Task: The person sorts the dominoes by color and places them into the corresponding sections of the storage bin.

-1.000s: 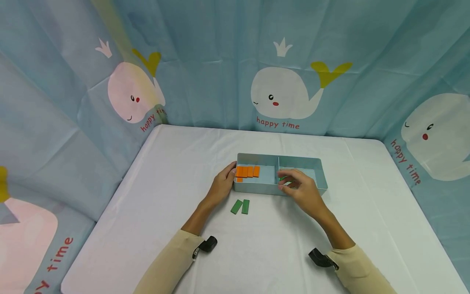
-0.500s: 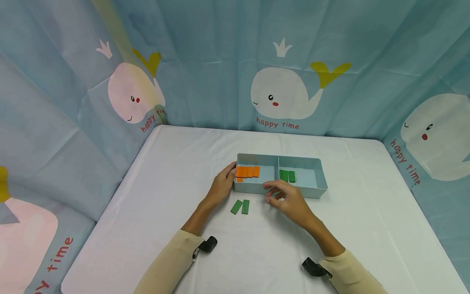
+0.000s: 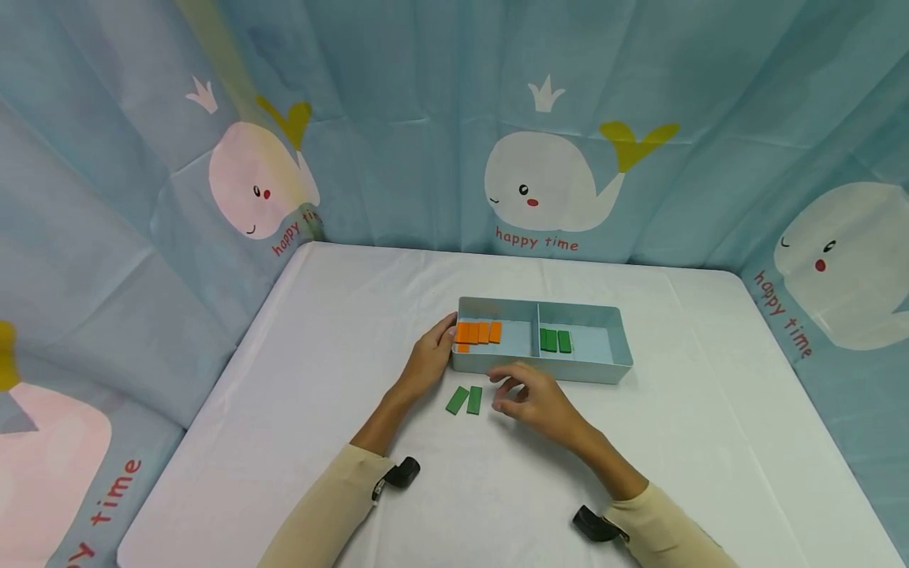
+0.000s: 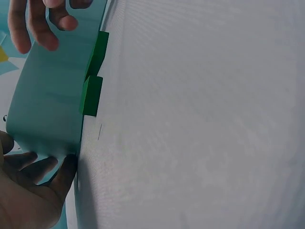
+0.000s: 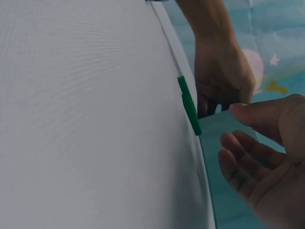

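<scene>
A blue-grey divided box (image 3: 500,363) stands on the table, and my left hand (image 3: 426,356) grips its left end. In the left wrist view the fingers (image 4: 38,167) bend against the box's end wall. Several orange tiles (image 3: 484,332) lie in the left compartment, and green tiles (image 3: 564,341) lie in the right one. Two more green tiles, one slanted (image 3: 458,400) and one straighter (image 3: 474,400), lie on the cloth before the box. Just right of these hovers my right hand (image 3: 536,402), its fingers loosely bent, thumb apart, holding nothing.
White cloth covers the table (image 3: 341,315). Behind it hangs a blue curtain (image 3: 405,173) printed with whales. A black wrist camera sits at the left sleeve (image 3: 334,497) and another at the right sleeve (image 3: 660,525).
My right hand has left the right compartment, where green tiles now show, and moved left and nearer, beside the loose green tiles. The left hand stays on the box.
</scene>
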### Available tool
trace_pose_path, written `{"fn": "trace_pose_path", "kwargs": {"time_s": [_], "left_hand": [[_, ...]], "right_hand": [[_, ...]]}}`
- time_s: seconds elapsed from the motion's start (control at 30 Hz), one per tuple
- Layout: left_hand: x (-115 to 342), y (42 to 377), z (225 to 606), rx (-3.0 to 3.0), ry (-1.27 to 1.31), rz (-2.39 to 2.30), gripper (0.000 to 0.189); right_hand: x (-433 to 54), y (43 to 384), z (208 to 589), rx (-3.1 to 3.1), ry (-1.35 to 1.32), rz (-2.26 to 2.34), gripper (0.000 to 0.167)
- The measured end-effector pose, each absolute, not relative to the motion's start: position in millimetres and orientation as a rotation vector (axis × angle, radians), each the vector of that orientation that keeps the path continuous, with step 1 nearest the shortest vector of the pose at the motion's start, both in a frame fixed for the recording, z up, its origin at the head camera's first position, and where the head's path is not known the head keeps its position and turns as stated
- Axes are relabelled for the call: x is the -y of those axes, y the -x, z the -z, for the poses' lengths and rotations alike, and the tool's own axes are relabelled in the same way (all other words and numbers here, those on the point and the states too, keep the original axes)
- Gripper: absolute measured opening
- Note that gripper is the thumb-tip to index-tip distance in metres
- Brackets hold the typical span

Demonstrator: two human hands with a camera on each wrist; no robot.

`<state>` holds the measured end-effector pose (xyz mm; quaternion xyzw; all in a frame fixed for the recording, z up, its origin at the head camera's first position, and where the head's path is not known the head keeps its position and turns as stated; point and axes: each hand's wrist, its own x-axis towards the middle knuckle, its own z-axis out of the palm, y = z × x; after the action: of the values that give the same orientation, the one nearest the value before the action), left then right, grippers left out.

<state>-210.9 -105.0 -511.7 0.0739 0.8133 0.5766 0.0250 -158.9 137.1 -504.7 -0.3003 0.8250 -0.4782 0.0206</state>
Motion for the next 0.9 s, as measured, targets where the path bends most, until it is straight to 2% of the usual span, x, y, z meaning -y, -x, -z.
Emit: {"fn": "trace_pose_path", "kwargs": {"time_s": [0.9], "left_hand": [[108,209,511,-2.526,-0.227,-1.754,0.055]], "right_hand": [[-111,162,513,-2.600,0.862,1.205,0.057]]}}
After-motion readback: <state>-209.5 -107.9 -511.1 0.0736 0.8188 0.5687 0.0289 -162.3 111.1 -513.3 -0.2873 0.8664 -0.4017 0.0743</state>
